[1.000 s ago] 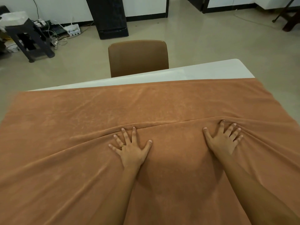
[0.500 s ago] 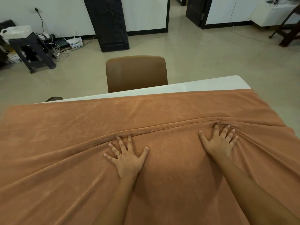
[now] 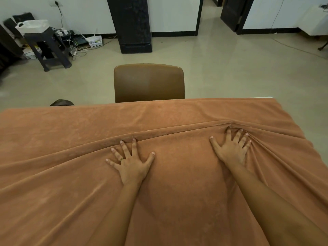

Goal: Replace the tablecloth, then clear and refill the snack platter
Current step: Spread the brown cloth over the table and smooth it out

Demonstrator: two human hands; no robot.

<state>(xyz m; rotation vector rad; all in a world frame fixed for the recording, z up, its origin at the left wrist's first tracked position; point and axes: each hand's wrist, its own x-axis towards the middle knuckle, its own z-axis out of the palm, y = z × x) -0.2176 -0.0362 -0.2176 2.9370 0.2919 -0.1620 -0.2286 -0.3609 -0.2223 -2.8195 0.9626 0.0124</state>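
Softly ridged, velvety, rust-orange rectangular tablecloth (image 3: pixel 71 142)

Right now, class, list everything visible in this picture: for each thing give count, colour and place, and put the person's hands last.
table: one, white, a sliver showing at the far right corner
tablecloth: one, orange-brown, spread over the table, a long ridge across it
chair: one, brown, behind the table's far edge
pillar: one, black, on the floor beyond the chair
stool: one, black, far left near the wall
container: one, white, on the stool
cables: a tangle, white and dark, on the floor beside the stool
ring: one, gold, on the left hand
left hand: one, bare, fingers spread, pressing the tablecloth
right hand: one, bare, fingers spread, pressing the tablecloth's folds
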